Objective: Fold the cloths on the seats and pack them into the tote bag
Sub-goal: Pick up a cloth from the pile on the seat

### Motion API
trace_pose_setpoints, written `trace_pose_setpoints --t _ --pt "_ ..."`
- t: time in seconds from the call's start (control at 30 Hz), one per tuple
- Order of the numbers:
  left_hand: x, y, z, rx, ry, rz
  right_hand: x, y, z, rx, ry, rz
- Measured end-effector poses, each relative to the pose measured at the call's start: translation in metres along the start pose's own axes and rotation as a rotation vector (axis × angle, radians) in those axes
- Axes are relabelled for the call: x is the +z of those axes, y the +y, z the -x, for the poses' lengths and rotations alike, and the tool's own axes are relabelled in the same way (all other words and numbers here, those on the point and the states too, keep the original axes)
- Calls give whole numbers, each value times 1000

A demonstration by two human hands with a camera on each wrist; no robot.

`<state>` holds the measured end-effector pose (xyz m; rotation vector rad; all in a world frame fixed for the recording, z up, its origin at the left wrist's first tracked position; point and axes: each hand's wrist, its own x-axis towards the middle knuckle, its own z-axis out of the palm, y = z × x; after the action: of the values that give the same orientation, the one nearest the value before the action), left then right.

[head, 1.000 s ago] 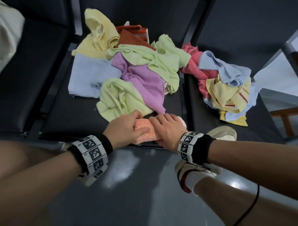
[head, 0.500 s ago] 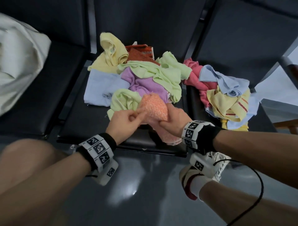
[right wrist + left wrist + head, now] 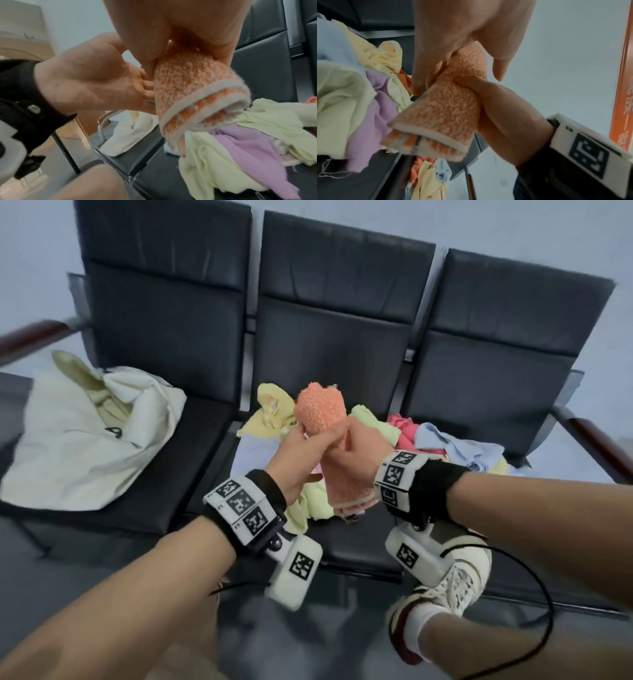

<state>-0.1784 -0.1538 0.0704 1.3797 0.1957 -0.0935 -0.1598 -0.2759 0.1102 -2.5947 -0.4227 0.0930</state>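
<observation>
- orange towel point(image 3: 320, 412) is nubby terry, fuzzy, with a smooth flat-woven band at its hem
- tote point(image 3: 78, 440) looks like matt cream canvas, creased
- seats point(image 3: 335, 313) are black leather-look padding, slight sheen, wrinkled
- armrest point(image 3: 32, 335) is glossy dark wood
- purple cloth point(image 3: 254, 146) is soft, thin, matt, frayed at the edges
- floor point(image 3: 102, 580) is glossy

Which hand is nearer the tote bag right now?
Left. The left hand holds the orange cloth on the side facing the tote bag, which sits on the left seat. The right hand grips the same cloth on its far side.
</observation>
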Motion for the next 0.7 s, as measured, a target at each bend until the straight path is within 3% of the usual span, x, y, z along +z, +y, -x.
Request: trace_pose_setpoints --t 0.13,0.27,0.43,0.7 --pt "-7 26 17 14 47 -4 -12 -34 10 -96 16 -50" --pt "-31 34 20 36 181 26 -15 -53 8 -142 -109 -62" --pt "-81 46 10 37 320 40 -10 -76 -5 -255 -238 -98" --pt "-181 68 -19 63 622 -24 41 -119 -53 -385 -302 61"
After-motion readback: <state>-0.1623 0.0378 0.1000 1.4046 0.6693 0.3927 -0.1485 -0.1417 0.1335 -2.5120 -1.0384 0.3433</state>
